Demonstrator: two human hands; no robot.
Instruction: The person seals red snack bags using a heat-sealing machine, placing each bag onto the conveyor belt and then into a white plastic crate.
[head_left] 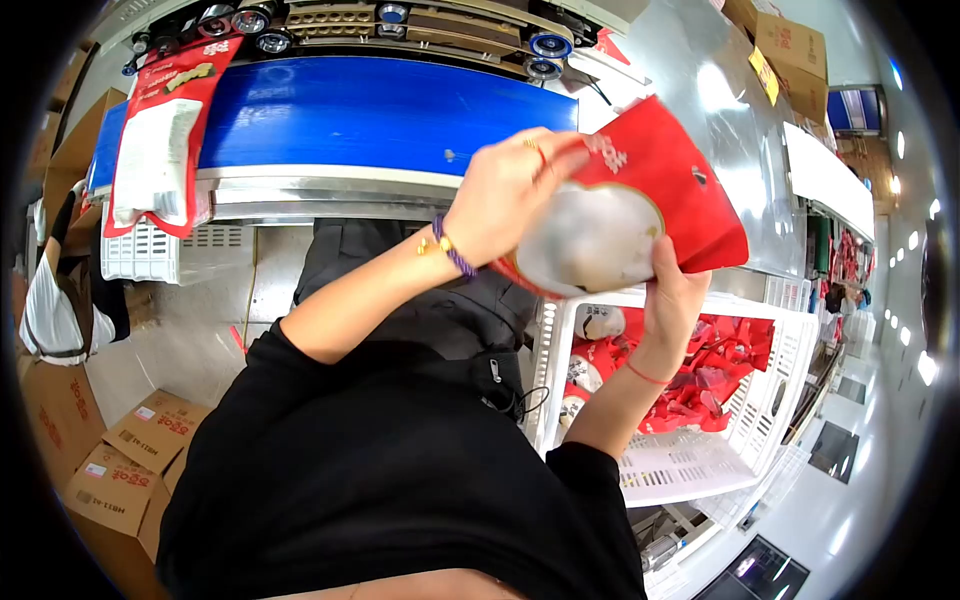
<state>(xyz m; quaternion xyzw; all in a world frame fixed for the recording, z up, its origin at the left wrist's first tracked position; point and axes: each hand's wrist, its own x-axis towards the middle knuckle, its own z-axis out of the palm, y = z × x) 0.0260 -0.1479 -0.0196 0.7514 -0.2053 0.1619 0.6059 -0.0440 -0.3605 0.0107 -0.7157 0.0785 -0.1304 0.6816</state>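
Observation:
A red pouch (705, 205) with a large pale oval panel is held up in front of me, tilted, over the conveyor's right end and the crate. My left hand (505, 190) pinches its left upper edge, with fingers slightly blurred. Around the lower right edge my right hand (676, 300) is closed, its thumb lying on the front. Beneath that hand, a white plastic crate (690, 470) holds several red pouches (705, 385). Another red pouch (160, 140), with a pale panel, lies over the front edge of the blue conveyor belt (350, 115) at the left.
Machinery with rollers (400, 35) runs behind the belt. A metal table surface (690, 70) adjoins it at the right. Cardboard boxes (140, 440) stand at lower left, and a white basket (145, 258) sits beneath the belt. More boxes (790, 50) are at upper right.

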